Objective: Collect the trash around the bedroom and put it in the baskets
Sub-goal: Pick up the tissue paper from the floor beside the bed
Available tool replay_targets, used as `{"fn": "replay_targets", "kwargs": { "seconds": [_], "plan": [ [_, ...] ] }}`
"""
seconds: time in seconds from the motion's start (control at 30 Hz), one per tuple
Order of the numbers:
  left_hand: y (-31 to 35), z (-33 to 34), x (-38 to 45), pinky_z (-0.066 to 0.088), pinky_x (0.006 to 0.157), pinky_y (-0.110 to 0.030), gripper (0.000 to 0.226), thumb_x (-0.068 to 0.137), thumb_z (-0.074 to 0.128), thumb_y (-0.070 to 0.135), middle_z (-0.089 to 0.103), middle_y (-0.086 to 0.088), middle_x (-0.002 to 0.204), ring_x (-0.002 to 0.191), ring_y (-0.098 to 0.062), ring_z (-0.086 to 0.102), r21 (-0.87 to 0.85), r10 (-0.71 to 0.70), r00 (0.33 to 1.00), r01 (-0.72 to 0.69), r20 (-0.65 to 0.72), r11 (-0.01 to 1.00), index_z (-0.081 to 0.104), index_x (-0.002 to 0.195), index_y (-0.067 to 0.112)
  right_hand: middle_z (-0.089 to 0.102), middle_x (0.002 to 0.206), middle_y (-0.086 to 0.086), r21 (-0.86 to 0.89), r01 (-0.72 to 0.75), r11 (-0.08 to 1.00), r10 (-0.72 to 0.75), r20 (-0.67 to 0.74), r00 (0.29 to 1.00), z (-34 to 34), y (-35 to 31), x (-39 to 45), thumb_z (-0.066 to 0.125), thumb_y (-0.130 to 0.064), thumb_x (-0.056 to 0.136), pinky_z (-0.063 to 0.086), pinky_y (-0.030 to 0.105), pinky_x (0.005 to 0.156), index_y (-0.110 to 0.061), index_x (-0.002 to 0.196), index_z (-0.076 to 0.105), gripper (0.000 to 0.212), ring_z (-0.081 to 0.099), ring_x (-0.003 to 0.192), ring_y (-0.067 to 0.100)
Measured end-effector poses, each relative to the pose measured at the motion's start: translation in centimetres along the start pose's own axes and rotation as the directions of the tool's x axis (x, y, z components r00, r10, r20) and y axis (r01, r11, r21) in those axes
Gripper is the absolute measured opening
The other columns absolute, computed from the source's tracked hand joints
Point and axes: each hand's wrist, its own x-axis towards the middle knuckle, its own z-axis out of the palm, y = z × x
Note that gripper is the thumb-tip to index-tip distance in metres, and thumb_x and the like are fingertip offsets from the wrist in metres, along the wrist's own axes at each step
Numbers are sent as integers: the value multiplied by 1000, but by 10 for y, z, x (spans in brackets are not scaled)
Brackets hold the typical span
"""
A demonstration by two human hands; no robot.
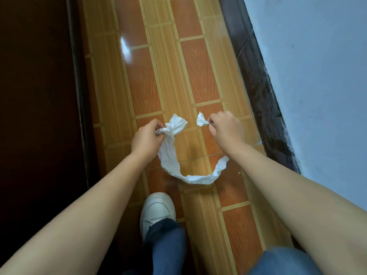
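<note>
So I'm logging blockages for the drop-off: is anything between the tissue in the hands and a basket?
No basket is in view, so that path cannot be judged. The left hand and right hand already pinch the tissue strip; nothing lies between them.

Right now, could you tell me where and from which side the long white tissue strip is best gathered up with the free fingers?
Probably at the bottom of its U-shaped loop, coming from above. The left hand already pinches one bunched end, and the right hand holds a small torn piece. The loop's low point hangs loose above the floor, so scooping there gathers both trailing sides together.
</note>
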Motion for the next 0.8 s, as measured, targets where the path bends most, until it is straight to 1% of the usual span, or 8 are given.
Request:
{"fn": "replay_targets", "kwargs": {
  "seconds": [0.13,0.2,0.3,0.4,0.47,0.57,0.63,0.8],
  "plan": [
    [49,-46,-19,51,69,-41,12,89,51,12,60,2,84,79,-22,58,-86,18,999,-21,-37,996,60,97,13,63,98,6,71,-71,995,67,57,996,-68,-16,-9,47,-18,91,31,30,63,-11,97,60,16,52,94,24],
    [75,-75,-35,48,64,-34,11,89,51,10,58,2,83,74,-17,55,-148,26,998,-34,-59,988,59,96,12,64,99,6,106,-116,988,108,77,991,-109,-28,-13,49,-18,90,33,29,62,-11,97,62,16,55,93,24],
    [112,-125,-60,41,57,-20,9,89,51,7,56,2,82,68,-7,50,-225,10,996,-29,-86,974,58,94,10,67,97,6,230,-221,948,205,92,974,-173,-50,-19,52,-20,89,40,30,63,-13,93,64,14,59,89,25],
    [153,-189,-91,43,61,-20,8,88,53,7,56,3,82,73,-11,52,-300,-44,991,5,-123,954,58,91,11,68,91,3,303,-299,905,269,137,953,-252,-81,-31,55,-24,88,45,33,65,-16,86,64,12,61,84,24],
    [182,-234,-112,44,63,-20,9,87,53,7,55,6,80,75,-10,52,-340,-78,989,30,-129,940,57,89,14,67,85,1,330,-312,891,276,154,949,-308,-104,-39,55,-27,89,43,30,62,-16,85,63,14,60,80,22],
    [230,-302,-139,41,62,-18,10,86,52,6,51,9,77,72,-7,49,-364,-105,985,49,-135,930,57,90,14,63,78,0,364,-318,875,284,146,948,-396,-146,-44,53,-38,89,37,27,56,-14,82,62,26,58,74,21],
    [258,-345,-156,41,62,-19,10,86,52,6,51,9,75,71,-7,49,-383,-108,982,42,-153,923,58,93,11,64,78,2,379,-310,872,281,132,951,-448,-171,-46,52,-43,88,37,27,56,-13,82,62,32,57,72,21],
    [317,-434,-194,41,60,-19,12,85,52,6,51,11,73,66,-3,49,-424,-80,979,-7,-188,905,58,92,14,68,83,3,363,-283,888,272,82,959,-548,-216,-59,54,-40,88,36,20,52,-13,84,64,29,59,73,19]
  ]
}}
